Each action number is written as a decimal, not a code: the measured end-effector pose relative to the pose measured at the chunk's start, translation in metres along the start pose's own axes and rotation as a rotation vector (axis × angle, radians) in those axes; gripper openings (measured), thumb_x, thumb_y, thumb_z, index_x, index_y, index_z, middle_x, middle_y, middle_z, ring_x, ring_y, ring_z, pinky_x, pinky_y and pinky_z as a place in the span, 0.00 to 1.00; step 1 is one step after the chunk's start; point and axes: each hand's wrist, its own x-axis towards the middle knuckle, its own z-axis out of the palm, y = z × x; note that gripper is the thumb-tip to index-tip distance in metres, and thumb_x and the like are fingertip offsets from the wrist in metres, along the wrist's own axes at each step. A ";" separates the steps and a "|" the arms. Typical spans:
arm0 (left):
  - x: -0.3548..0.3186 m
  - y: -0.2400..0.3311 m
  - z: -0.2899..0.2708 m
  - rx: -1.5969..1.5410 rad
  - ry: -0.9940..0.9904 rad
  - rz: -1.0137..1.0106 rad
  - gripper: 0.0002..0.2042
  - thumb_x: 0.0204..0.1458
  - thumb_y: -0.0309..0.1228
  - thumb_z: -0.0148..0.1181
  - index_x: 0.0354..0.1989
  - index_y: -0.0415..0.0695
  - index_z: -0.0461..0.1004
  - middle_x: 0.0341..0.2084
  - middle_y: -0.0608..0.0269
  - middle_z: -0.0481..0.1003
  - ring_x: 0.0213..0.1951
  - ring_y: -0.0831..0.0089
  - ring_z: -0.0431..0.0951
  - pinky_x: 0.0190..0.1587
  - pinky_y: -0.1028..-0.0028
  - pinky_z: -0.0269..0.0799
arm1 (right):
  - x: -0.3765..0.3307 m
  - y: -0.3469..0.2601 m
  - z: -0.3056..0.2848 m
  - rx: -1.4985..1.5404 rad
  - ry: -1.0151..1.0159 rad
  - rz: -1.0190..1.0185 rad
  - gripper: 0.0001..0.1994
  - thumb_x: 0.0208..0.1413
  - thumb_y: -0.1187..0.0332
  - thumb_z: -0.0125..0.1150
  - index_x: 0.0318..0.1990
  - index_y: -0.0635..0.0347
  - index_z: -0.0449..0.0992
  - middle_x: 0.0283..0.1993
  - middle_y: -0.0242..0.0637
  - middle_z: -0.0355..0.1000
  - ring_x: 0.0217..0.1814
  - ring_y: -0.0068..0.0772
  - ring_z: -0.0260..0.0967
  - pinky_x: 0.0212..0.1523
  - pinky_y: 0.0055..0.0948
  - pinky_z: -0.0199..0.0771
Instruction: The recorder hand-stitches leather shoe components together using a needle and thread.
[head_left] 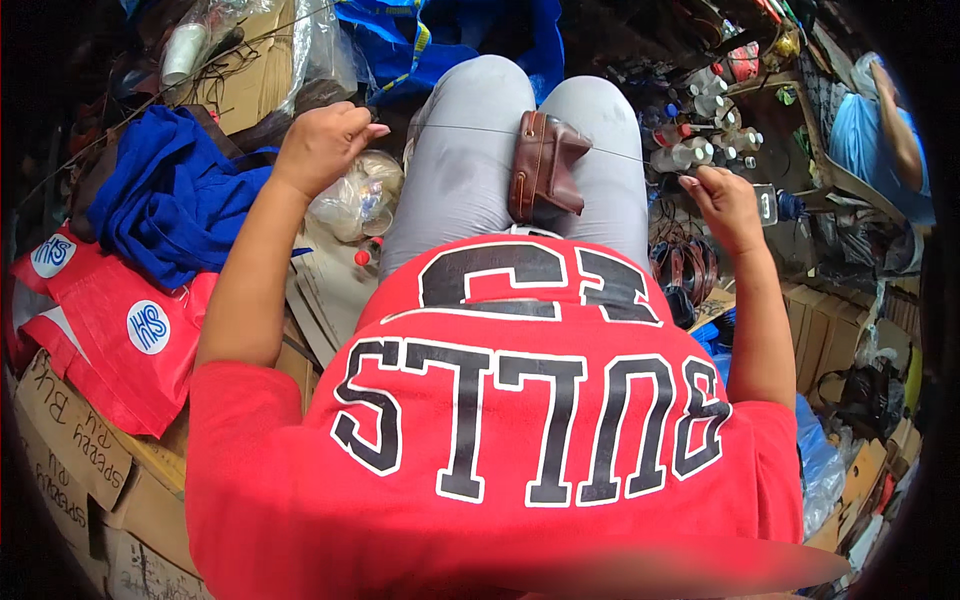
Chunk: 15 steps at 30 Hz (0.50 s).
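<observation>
A small brown leather pouch (545,165) lies on my right thigh, over grey trousers. A thin thread (470,128) runs taut across my lap, passing over the pouch. My left hand (322,145) is raised at the left with its fingers pinched on one end of the thread. My right hand (728,205) is out to the right, fingers pinched on the other end. Both hands are spread wide apart, well clear of the pouch. I wear a red shirt with black and white lettering.
A blue cloth (165,195) and red bags (120,330) lie at my left over cardboard boxes (70,450). A clear plastic bag (360,195) sits by my left knee. Spools and bottles (700,130) crowd the right. Another person in a blue top (880,135) is at the far right.
</observation>
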 end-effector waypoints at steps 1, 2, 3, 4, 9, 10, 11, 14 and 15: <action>0.001 -0.006 0.009 0.040 -0.008 0.001 0.09 0.52 0.35 0.59 0.27 0.42 0.73 0.20 0.56 0.68 0.26 0.58 0.72 0.31 0.64 0.67 | -0.001 0.005 0.009 -0.033 0.013 -0.036 0.19 0.54 0.57 0.60 0.22 0.63 0.66 0.22 0.46 0.66 0.27 0.53 0.66 0.28 0.42 0.64; 0.002 -0.009 0.018 0.042 -0.005 0.004 0.09 0.52 0.35 0.59 0.27 0.42 0.73 0.20 0.56 0.68 0.26 0.58 0.72 0.31 0.64 0.67 | -0.003 0.008 0.017 -0.061 -0.003 0.015 0.17 0.53 0.57 0.61 0.25 0.62 0.70 0.24 0.45 0.67 0.27 0.46 0.67 0.28 0.39 0.64; 0.005 -0.006 0.025 -0.115 0.022 -0.063 0.08 0.52 0.34 0.58 0.32 0.43 0.75 0.19 0.57 0.67 0.25 0.60 0.71 0.32 0.66 0.68 | -0.003 0.010 0.021 0.090 -0.111 0.179 0.13 0.54 0.57 0.61 0.32 0.59 0.73 0.25 0.42 0.70 0.28 0.39 0.68 0.30 0.35 0.65; 0.010 -0.004 0.030 -0.272 0.048 -0.129 0.08 0.52 0.34 0.58 0.37 0.44 0.77 0.19 0.58 0.66 0.25 0.62 0.71 0.33 0.68 0.68 | -0.002 0.013 0.022 0.241 -0.218 0.343 0.13 0.54 0.58 0.61 0.39 0.57 0.77 0.27 0.40 0.72 0.29 0.32 0.69 0.32 0.32 0.67; 0.089 0.062 0.014 -0.282 -0.265 0.044 0.22 0.51 0.34 0.59 0.57 0.58 0.70 0.42 0.57 0.71 0.44 0.63 0.72 0.47 0.69 0.67 | 0.063 -0.045 0.007 0.627 -0.364 0.022 0.25 0.55 0.63 0.59 0.61 0.55 0.65 0.54 0.43 0.71 0.51 0.26 0.69 0.52 0.27 0.67; 0.104 0.069 0.026 -0.420 -0.239 0.201 0.22 0.51 0.36 0.59 0.57 0.58 0.70 0.47 0.56 0.70 0.48 0.59 0.72 0.51 0.67 0.67 | 0.079 -0.051 0.012 0.605 -0.506 -0.035 0.24 0.56 0.66 0.59 0.61 0.53 0.67 0.41 0.33 0.72 0.37 0.21 0.63 0.41 0.23 0.66; 0.117 0.084 0.025 -0.377 -0.363 0.167 0.22 0.50 0.36 0.60 0.56 0.58 0.71 0.50 0.55 0.69 0.51 0.58 0.71 0.54 0.66 0.66 | 0.089 -0.057 0.018 0.529 -0.523 -0.121 0.22 0.54 0.66 0.60 0.58 0.54 0.69 0.40 0.36 0.74 0.36 0.22 0.65 0.40 0.25 0.67; 0.134 0.090 0.036 -0.319 -0.541 0.306 0.20 0.44 0.34 0.65 0.49 0.52 0.75 0.43 0.57 0.74 0.47 0.58 0.73 0.49 0.65 0.68 | 0.095 -0.078 0.016 0.389 -0.563 -0.235 0.19 0.51 0.67 0.62 0.52 0.57 0.73 0.37 0.42 0.76 0.35 0.26 0.69 0.39 0.28 0.69; 0.134 0.096 0.035 -0.320 -0.542 0.303 0.20 0.44 0.34 0.65 0.49 0.52 0.75 0.43 0.57 0.74 0.47 0.58 0.73 0.49 0.65 0.68 | 0.094 -0.082 0.014 0.327 -0.580 -0.254 0.17 0.50 0.68 0.64 0.48 0.59 0.75 0.35 0.45 0.76 0.35 0.27 0.71 0.39 0.30 0.70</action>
